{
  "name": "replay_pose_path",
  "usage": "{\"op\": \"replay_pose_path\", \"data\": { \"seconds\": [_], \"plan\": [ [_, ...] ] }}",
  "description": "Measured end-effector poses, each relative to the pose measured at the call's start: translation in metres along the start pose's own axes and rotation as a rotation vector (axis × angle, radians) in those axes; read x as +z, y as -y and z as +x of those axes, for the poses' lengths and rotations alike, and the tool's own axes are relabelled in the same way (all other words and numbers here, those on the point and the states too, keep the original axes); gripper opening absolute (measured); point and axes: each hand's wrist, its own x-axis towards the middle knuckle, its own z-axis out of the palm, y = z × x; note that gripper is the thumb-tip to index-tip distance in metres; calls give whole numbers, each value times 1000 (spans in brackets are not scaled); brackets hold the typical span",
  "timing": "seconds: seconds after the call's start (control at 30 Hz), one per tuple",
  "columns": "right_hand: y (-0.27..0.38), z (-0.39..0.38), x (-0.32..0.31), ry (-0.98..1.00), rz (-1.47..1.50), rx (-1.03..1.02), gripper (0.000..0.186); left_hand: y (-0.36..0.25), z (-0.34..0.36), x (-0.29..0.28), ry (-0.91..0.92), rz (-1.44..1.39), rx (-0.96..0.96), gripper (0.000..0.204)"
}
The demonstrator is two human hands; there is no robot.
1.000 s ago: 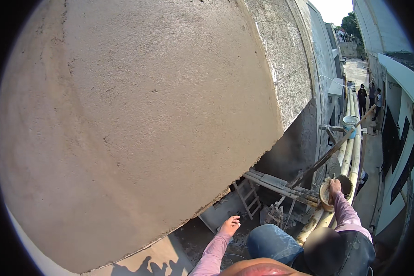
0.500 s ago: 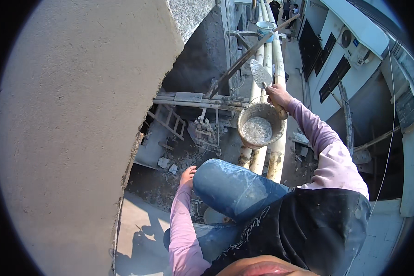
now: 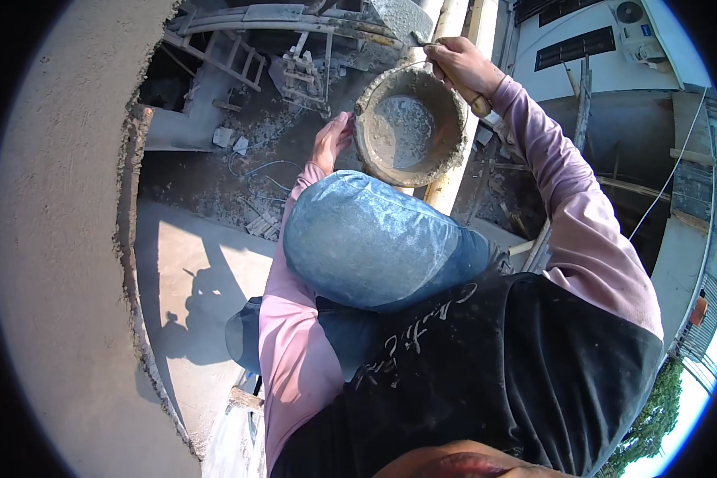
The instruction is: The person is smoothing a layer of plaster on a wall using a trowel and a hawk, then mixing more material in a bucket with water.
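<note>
At the left, a plastered wall with a ragged edge fills the side of the view. Further right and lower down, a wooden ladder leans among rubble, apparently set there for climbing between levels. The person's bent knee, in blue trousers, comes up just short of the bucket, possibly helping to steady the body at this height.

The bucket stands mouth upward in front of the knee, over pale poles running lengthwise; they seem to serve as its support, though its base is hidden. Standing upright keeps the grey mix pooled at the bottom, and a spot between both arms puts it within easy reach. The trowel lies across the bucket's far right side, its blade beyond the rim and its wooden handle pointing back toward the person, which looks a natural angle for a right-handed hold. At the far right, a white building carries an air-conditioning unit.

The left hand is partly open, its fingers at the bucket's left outer side; whether they press on it or merely lie beside it, I cannot tell. The right hand is closed around the trowel's handle, above the bucket's far right rim.
</note>
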Motion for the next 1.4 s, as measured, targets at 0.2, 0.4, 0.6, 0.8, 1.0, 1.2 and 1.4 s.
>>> {"op": "replay_pose_path", "data": {
  "seconds": [0.2,0.4,0.6,0.8,1.0,1.2,1.4],
  "plan": [
    [-97,92,-27,-70,184,134,33,14,16,33,-42,-136,16,66],
    [43,-45,-10,-18,674,128,24,68,-10,6,-505,-264,-148,89],
    [41,-92,3,-70,1016,131,23,60,-12,47,-175,-173,-50,95],
    [31,-28,56,-165,1096,-36,26,32,6,65,-5,-239,308,93],
    [44,61,56,28,557,47,38,76,42,90,-179,-510,403,93],
    [23,26,-6,-83,149,-41,41,16,4,136,-201,-270,444,81],
    [-2,-72,-65,-229,-662,-116,37,34,30,90,-240,-221,367,62]
  ]
}}
